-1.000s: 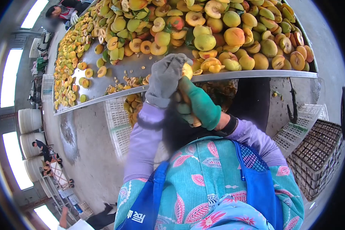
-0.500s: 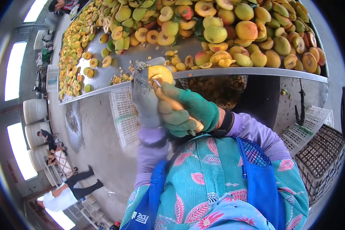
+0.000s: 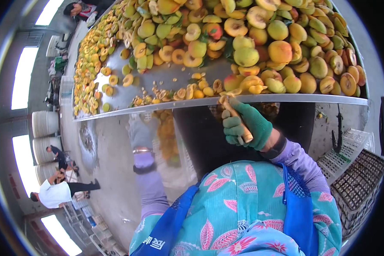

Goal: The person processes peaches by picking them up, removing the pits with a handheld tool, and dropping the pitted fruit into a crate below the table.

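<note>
My right hand (image 3: 247,126), in a green glove, grips a wooden-handled pitting tool (image 3: 237,119) in front of the metal table's near rim. The tool's tip points up towards the rim, near some yellow peach flesh. My left hand (image 3: 141,132), in a grey glove, is low in front of the table and smeared by motion, so its fingers do not show clearly. Beside it, below the rim, are orange-yellow peach halves (image 3: 167,134) in a white crate (image 3: 187,164). Halved and whole peaches (image 3: 245,55) are heaped on the metal table (image 3: 158,79).
Loose pits and scraps (image 3: 162,93) lie along the table's raised rim (image 3: 286,99). A white crate (image 3: 345,147) and a dark crate (image 3: 358,175) stand at the right. At left are large white tubs (image 3: 45,123) and a person in a white top (image 3: 55,192).
My left hand has left the tool and the peach half it held, dropping down and left beside the crate. My right hand has moved right with the tool. The view has shifted slightly.
</note>
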Action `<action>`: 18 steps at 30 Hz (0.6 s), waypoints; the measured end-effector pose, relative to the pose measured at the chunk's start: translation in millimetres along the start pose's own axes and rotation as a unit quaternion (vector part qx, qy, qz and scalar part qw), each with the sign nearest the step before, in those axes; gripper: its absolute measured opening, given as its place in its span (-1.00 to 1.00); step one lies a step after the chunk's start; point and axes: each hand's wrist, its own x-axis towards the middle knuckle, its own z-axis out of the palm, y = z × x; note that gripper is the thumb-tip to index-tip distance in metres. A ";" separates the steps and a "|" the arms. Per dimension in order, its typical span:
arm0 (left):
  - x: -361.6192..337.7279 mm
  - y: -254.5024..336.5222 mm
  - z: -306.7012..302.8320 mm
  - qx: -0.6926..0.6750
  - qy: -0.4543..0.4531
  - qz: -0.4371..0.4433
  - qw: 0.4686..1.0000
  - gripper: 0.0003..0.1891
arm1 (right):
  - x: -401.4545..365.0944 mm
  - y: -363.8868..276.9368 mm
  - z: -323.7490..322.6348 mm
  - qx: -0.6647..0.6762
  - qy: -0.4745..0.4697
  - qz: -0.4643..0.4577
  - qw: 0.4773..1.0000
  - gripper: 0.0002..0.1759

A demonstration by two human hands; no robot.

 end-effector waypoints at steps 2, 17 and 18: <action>44.9 69.3 -48.2 -0.231 -0.043 0.003 0.972 -0.50 | -9.7 1.2 11.7 -0.061 0.083 -0.030 0.994 -0.54; 40.7 168.8 -49.5 -0.856 -0.150 -0.013 0.495 -0.66 | -5.4 25.2 45.7 -0.593 0.285 -0.275 0.701 -0.50; 34.1 171.8 -48.1 -0.854 -0.140 -0.002 0.502 -0.67 | 5.9 23.9 38.5 -0.619 0.281 -0.304 0.667 -0.50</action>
